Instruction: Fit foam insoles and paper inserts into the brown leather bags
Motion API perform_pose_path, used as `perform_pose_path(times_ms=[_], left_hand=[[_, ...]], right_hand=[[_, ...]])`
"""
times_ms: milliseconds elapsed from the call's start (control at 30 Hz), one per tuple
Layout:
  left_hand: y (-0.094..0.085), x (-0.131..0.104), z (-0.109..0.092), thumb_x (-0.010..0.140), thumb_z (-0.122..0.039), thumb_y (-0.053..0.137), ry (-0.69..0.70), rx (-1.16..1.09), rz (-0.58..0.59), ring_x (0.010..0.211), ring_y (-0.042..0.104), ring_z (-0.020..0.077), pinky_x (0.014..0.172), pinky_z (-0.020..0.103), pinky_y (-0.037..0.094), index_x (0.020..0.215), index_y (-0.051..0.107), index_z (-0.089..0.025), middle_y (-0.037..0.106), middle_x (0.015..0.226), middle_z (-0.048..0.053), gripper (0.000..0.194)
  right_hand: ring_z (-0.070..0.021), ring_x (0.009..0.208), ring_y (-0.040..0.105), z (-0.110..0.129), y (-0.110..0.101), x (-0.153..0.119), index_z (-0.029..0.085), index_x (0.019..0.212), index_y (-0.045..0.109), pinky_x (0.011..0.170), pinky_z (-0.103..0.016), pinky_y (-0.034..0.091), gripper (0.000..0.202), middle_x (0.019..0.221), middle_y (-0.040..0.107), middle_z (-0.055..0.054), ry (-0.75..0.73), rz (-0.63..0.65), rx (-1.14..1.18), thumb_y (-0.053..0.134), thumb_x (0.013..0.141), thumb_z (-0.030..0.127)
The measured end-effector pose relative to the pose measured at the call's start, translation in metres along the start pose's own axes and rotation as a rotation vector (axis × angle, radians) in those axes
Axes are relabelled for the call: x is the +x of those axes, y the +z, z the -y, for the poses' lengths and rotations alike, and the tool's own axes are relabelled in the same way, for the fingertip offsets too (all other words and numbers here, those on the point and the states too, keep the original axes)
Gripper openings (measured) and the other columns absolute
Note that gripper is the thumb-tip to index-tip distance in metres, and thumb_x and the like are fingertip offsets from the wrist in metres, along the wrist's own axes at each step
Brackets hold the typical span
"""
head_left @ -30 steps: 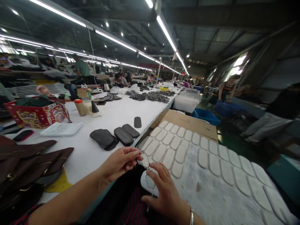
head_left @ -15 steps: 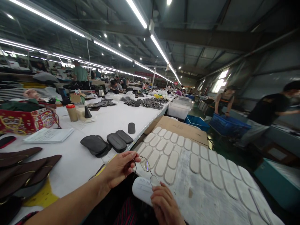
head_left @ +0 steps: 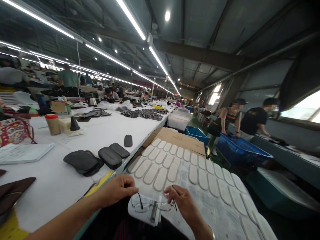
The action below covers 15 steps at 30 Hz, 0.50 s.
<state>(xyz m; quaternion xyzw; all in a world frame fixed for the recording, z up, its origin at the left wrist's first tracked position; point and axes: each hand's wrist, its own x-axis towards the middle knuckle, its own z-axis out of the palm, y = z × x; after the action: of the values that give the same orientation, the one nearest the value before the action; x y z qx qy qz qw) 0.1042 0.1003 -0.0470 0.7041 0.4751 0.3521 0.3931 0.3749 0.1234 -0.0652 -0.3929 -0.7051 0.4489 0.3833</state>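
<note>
A pair of thin-rimmed eyeglasses (head_left: 152, 206) is held level between both hands, low in the middle of the view. My left hand (head_left: 117, 190) pinches its left temple arm and my right hand (head_left: 183, 199) pinches its right temple arm. Under the glasses lies a white oval pad (head_left: 140, 213) with a small dark strip on it. Just beyond the hands, rows of pale oval insole pieces (head_left: 172, 166) lie on a paper-covered board (head_left: 215, 213).
A long white table (head_left: 50, 186) runs along my left with dark insole stacks (head_left: 100, 158), a jar (head_left: 52, 124) and a notebook (head_left: 22, 151). Two people handle a blue crate (head_left: 240, 151) at right. Other workers stand far back left.
The view has swung right and upward. The glasses, earlier held upright by my left hand with the right below, are now spread flat between both hands over the white pad.
</note>
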Motion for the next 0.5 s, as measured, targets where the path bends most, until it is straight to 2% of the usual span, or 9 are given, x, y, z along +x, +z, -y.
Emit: perform_pose_path(times_ms=[100,200,333,433,500], left_hand=[[-0.001,-0.004,-0.008,0.08,-0.038,0.055,-0.034,-0.394,0.136,0.054,0.034,0.0063,0.048,0.018,0.024,0.066,0.052,-0.013,0.048,0.066,-0.001,0.03],[0.007,-0.006,-0.016,0.084,-0.034,0.051,-0.109,-0.832,0.188,0.049,0.033,0.0053,0.042,0.018,0.018,0.069,0.047,-0.013,0.051,0.066,0.002,0.026],[0.02,-0.005,-0.022,0.085,-0.027,0.052,-0.034,-1.138,0.104,0.049,0.038,0.0047,0.039,0.014,0.023,0.07,0.05,-0.013,0.048,0.065,0.002,0.021],[0.027,0.0,-0.019,0.082,-0.025,0.057,-0.021,-1.299,0.006,0.047,0.033,0.0011,0.036,0.01,0.023,0.073,0.053,-0.012,0.046,0.07,0.0,0.016],[0.029,0.004,-0.012,0.081,-0.025,0.059,-0.038,-1.348,-0.039,0.046,0.031,-0.0008,0.035,0.007,0.023,0.075,0.055,-0.012,0.046,0.072,-0.001,0.015]], right_hand=[[-0.0073,0.053,0.047,0.002,-0.003,-0.004,0.01,0.076,0.064,0.064,-0.023,0.039,0.039,0.051,0.048,0.001,0.059,0.21,0.231,0.049,0.085,0.045],[-0.0061,0.05,0.046,0.006,-0.003,-0.007,0.01,0.076,0.063,0.066,-0.025,0.041,0.036,0.05,0.038,0.005,0.122,0.26,0.556,0.052,0.085,0.043],[-0.0044,0.048,0.039,0.011,-0.004,-0.005,0.013,0.081,0.063,0.08,-0.034,0.042,0.035,0.053,0.03,0.007,0.133,0.251,0.805,0.048,0.087,0.044],[-0.0043,0.047,0.036,0.013,-0.003,-0.003,0.015,0.081,0.063,0.079,-0.034,0.042,0.038,0.053,0.028,0.007,0.141,0.268,0.914,0.043,0.088,0.047],[-0.0045,0.048,0.037,0.014,-0.002,-0.003,0.015,0.082,0.063,0.078,-0.035,0.043,0.038,0.054,0.031,0.006,0.115,0.261,0.9,0.043,0.088,0.047]])
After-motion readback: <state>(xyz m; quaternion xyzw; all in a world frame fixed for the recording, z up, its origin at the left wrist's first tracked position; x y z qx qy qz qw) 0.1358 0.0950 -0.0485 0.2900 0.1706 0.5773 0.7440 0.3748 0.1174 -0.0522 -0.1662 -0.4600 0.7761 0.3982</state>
